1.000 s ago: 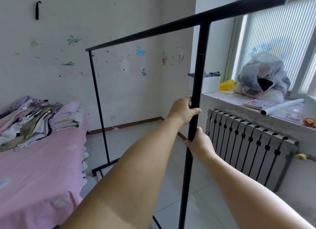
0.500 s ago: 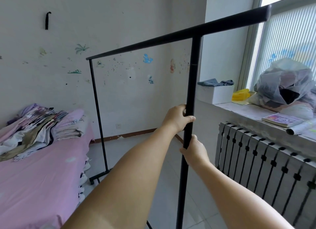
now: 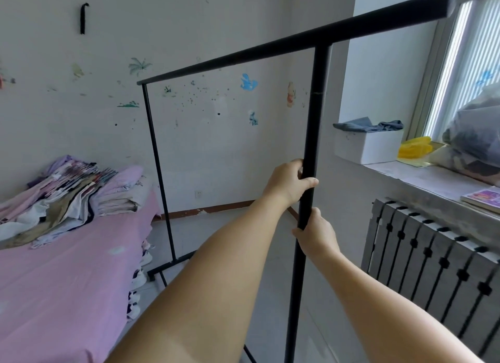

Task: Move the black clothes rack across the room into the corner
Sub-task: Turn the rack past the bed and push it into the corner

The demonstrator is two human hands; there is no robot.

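Observation:
The black clothes rack (image 3: pixel 316 97) stands empty in front of me, its top bar running from upper right down to the far left post. My left hand (image 3: pixel 286 182) is wrapped around the near upright post at mid height. Just below it, my right hand (image 3: pixel 315 234) grips the same post. The rack's far base foot (image 3: pixel 173 265) rests on the grey floor beside the bed. The room's corner lies behind the near post, where the stickered wall meets the window wall.
A bed with a pink sheet (image 3: pixel 67 281) and piled clothes (image 3: pixel 62 197) fills the left. A grey radiator (image 3: pixel 433 257) sits under the windowsill (image 3: pixel 433 178) on the right, which holds a white box, a yellow item, a plastic bag and a book.
The rack and my view have moved forward toward the corner. The radiator and windowsill have slid to the right. Both hands keep the same hold on the post.

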